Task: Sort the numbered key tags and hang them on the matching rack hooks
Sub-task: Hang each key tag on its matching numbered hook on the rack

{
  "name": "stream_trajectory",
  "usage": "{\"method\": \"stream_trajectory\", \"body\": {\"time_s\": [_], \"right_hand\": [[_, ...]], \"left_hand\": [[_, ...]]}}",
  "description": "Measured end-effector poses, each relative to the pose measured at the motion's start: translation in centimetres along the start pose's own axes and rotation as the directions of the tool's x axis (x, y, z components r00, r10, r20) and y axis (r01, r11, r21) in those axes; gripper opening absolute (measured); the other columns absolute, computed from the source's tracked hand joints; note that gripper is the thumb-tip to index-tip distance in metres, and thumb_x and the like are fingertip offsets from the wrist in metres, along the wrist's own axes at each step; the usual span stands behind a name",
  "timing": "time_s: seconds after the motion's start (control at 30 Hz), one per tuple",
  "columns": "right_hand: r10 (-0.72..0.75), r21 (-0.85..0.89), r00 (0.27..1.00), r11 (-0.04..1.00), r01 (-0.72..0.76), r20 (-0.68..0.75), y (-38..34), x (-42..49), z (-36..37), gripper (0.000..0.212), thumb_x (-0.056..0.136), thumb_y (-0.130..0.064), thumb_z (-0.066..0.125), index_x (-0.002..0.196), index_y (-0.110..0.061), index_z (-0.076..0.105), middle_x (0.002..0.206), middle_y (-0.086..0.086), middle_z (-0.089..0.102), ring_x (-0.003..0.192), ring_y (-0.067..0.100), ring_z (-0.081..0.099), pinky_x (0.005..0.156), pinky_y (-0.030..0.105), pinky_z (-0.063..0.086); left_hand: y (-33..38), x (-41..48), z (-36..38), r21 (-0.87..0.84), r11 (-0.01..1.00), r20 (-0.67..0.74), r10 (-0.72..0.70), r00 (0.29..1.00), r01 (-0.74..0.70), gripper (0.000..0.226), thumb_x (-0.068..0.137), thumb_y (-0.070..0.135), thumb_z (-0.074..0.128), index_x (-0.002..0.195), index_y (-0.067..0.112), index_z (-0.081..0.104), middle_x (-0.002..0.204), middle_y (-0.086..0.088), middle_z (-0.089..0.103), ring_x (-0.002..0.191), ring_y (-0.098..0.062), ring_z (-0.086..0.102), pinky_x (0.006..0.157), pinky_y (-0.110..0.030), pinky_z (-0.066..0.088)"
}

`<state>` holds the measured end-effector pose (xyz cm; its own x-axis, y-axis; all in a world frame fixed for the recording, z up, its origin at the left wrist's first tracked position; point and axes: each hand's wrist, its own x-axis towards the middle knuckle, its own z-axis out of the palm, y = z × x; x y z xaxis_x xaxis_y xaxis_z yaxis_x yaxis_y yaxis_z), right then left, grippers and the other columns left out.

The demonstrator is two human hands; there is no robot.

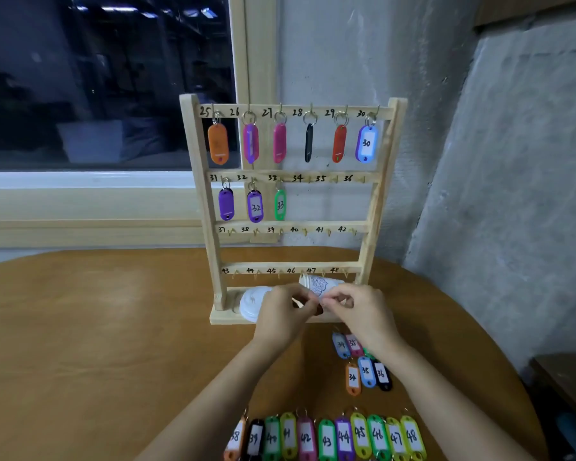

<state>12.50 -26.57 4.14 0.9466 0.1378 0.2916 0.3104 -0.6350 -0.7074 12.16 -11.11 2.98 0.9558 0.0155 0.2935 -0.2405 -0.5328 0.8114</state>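
Rough grey plaster and a dark window back the smooth brown table (113, 327), where a pale wooden rack (207, 194) stands with a tipped paper cup (316, 283) and a white lid (250, 304) on its base. In front, the left hand (280, 314) and right hand (363, 311) pinch a small dark piece (319, 309), mostly hidden. Oval plastic key tags (366, 143) hang on the top two rails; a row (326, 437) lies at the near edge and a cluster (366, 371) by the right wrist.
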Motion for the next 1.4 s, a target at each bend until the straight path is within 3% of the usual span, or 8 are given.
{"method": "stream_trajectory", "body": {"time_s": [0.07,0.17,0.37,0.47,0.57,0.77,1.07,1.4], "right_hand": [[0.017,0.152,0.999,0.988,-0.01,-0.048,-1.7,0.6,-0.7,0.006,0.081,-0.022,0.073,0.082,-0.028,0.074,0.073,-0.014,0.069,0.071,0.002,0.063,0.067,0.02,0.053],[0.003,0.317,0.997,0.948,0.023,-0.083,-4.8,1.5,-1.8,0.007,0.081,-0.014,0.072,0.084,-0.02,0.074,0.077,-0.008,0.071,0.072,0.002,0.065,0.07,0.016,0.052],[-0.049,0.355,0.982,0.928,0.113,-0.184,-10.6,3.5,-3.2,0.009,0.085,-0.016,0.069,0.092,-0.016,0.074,0.081,-0.004,0.073,0.072,-0.005,0.065,0.067,0.007,0.048],[-0.099,0.247,0.96,0.955,0.166,-0.261,-12.8,4.7,-3.3,0.008,0.085,-0.023,0.068,0.089,-0.023,0.074,0.08,-0.008,0.073,0.076,0.002,0.066,0.072,0.021,0.054],[-0.139,0.038,0.928,0.986,0.162,-0.347,-14.6,5.5,-3.3,0.01,0.085,-0.031,0.066,0.088,-0.028,0.074,0.081,-0.013,0.071,0.075,0.006,0.062,0.069,0.032,0.054],[-0.237,-0.209,0.877,0.965,0.162,-0.418,-16.3,6.7,-3.5,0.015,0.088,-0.032,0.06,0.093,-0.028,0.074,0.085,-0.009,0.073,0.079,0.013,0.064,0.064,0.03,0.051],[-0.327,-0.444,0.881,0.883,0.155,-0.342,-15.5,8.1,-3.3,0.017,0.092,-0.032,0.056,0.092,-0.028,0.072,0.084,-0.006,0.072,0.077,0.019,0.065,0.061,0.032,0.052],[-0.31,-0.374,0.905,0.908,0.19,-0.291,-13.2,6.3,-3.2,0.019,0.092,-0.029,0.057,0.107,-0.03,0.069,0.099,-0.01,0.07,0.089,0.016,0.063,0.068,0.031,0.05]], "left_hand": [[1.6,0.2,-1.5,-0.107,0.994,-0.053,-0.013,0.999,0.007,0.013,0.084,0.009,0.065,0.072,0.011,0.069,0.061,0.01,0.063,0.053,0.004,0.053,0.054,-0.01,0.037],[4.1,0.7,-4.0,-0.24,0.971,-0.095,-0.031,0.995,0.008,0.011,0.085,0.01,0.065,0.076,0.012,0.069,0.063,0.004,0.064,0.057,-0.003,0.055,0.058,-0.02,0.045],[8.3,1.9,-9.2,-0.369,0.929,-0.135,-0.035,0.99,-0.018,0.018,0.087,0.014,0.065,0.07,0.019,0.068,0.061,0.001,0.063,0.055,-0.005,0.051,0.056,-0.02,0.044],[9.2,2.8,-11.1,-0.338,0.938,-0.198,0.004,0.98,-0.072,0.017,0.087,0.013,0.066,0.069,0.014,0.067,0.062,0.002,0.062,0.048,0.004,0.049,0.052,-0.012,0.042],[9.3,4.1,-12.1,-0.257,0.959,-0.278,0.041,0.96,-0.116,0.018,0.084,0.019,0.069,0.067,0.015,0.068,0.06,0.003,0.062,0.053,-0.002,0.05,0.058,-0.022,0.043],[9.8,5.9,-12.4,-0.17,0.979,-0.349,0.044,0.936,-0.11,0.021,0.083,0.022,0.068,0.062,0.025,0.064,0.047,0.009,0.052,0.043,-0.002,0.041,0.052,-0.023,0.032],[10.6,6.6,-11.8,0.116,0.992,-0.401,0.096,0.911,-0.053,0.013,0.085,0.026,0.064,0.085,0.018,0.074,0.069,0.007,0.063,0.064,-0.012,0.058,0.051,-0.022,0.038],[8.5,4.8,-11.1,0.277,0.957,-0.426,0.202,0.882,-0.085,0.007,0.085,0.039,0.061,0.08,0.035,0.065,0.067,0.012,0.061,0.063,-0.008,0.058,0.048,-0.025,0.041]]}}
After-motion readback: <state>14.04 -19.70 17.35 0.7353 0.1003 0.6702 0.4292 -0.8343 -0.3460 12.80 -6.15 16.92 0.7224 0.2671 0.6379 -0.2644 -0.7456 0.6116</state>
